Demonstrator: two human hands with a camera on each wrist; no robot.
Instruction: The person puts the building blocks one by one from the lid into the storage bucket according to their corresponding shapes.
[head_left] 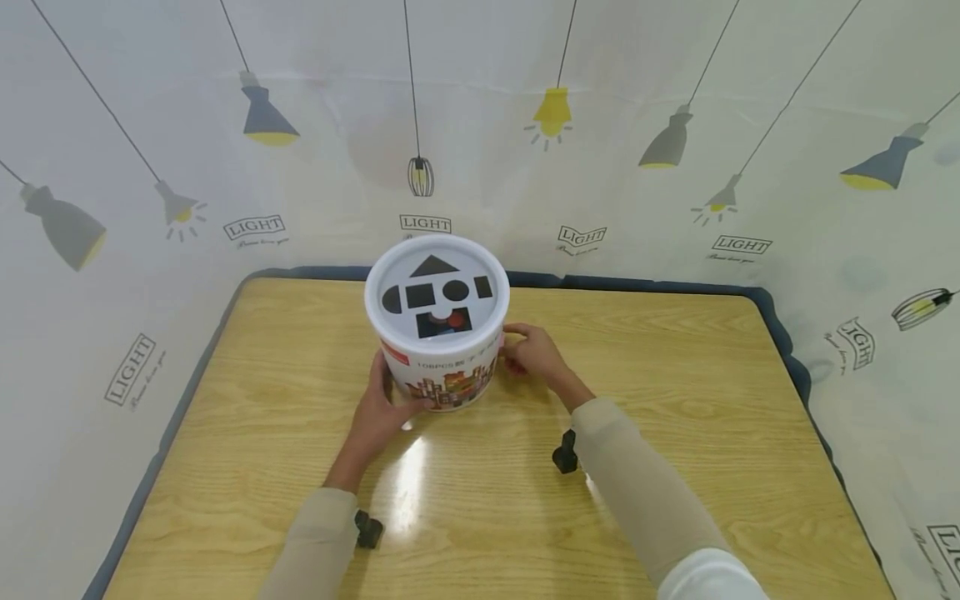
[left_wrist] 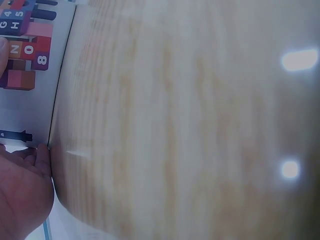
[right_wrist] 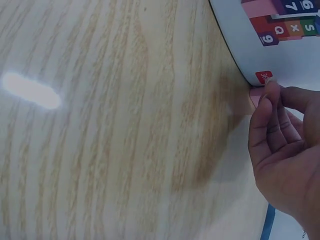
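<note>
A round white toy-block bucket (head_left: 442, 371) stands upright near the back of the table, its front printed with colourful lettered blocks. Its white lid (head_left: 383, 327) has dark cut-outs: triangle, half circle, circle, squares and rectangles. Red and blue pieces show through the front cut-out. My left hand (head_left: 381, 417) grips the bucket's lower left side, thumb across the front and fingers round the far side, partly hidden. At the right wall is my right hand (head_left: 536, 354), its fingers curled. In the right wrist view, its fingertips (right_wrist: 270, 87) meet the wall beside a small red label (right_wrist: 263, 76).
The wooden table (head_left: 675, 400) has a dark blue edging (head_left: 645, 285) along the back and sides. Behind it hangs a pale cloth (head_left: 480, 108) printed with lamps. Black wrist mounts (head_left: 566, 454) sit at both beige sleeves.
</note>
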